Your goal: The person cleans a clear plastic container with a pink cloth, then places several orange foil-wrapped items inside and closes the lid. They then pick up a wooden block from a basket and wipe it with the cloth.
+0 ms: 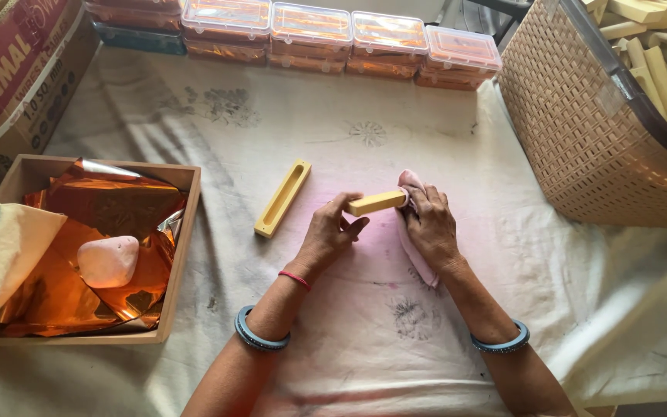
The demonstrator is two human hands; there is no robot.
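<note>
The left hand (326, 232) pinches a yellow bar (377, 202); the right hand (428, 224) clamps a pink cloth (414, 259) on its end — wiping seems midway — a tray (282, 198) waits beside.

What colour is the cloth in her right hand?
Pale pink cloth, held in the right hand; head view.

Soft daylight — sharp; foil glare

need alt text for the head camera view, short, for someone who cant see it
Seen from above, a person's left hand holds a small yellow bar while the right hand presses a pink cloth against its end, over a stained white sheet. A yellow slotted piece lies nearby; a wooden tray of orange foil sits to the left.
</note>
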